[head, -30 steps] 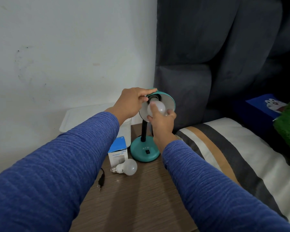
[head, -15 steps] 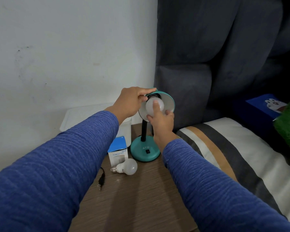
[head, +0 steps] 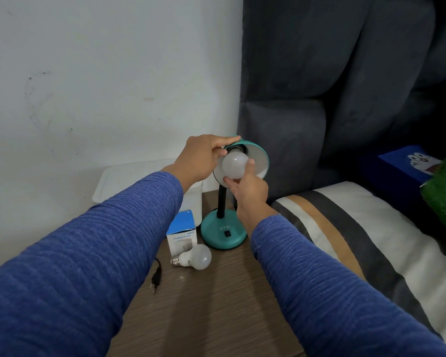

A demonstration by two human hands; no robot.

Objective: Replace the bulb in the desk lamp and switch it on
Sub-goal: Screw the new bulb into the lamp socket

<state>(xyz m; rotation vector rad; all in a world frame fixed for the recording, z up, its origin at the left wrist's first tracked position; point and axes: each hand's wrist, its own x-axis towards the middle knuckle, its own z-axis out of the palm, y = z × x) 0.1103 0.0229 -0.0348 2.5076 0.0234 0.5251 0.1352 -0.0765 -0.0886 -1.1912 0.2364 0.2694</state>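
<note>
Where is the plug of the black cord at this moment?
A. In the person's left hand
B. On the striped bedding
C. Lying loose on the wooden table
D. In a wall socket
C: the plug lies unplugged on the wooden table, left of the spare bulb, while the left hand holds the lamp shade.

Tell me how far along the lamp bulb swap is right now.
Looks done: one bulb lies loose on the table, probably the old one. In hand: the left hand grips the lamp shade while the right hand holds a bulb in the shade at the socket. Left: seating it, plugging in the loose plug, pressing the base switch.
</note>
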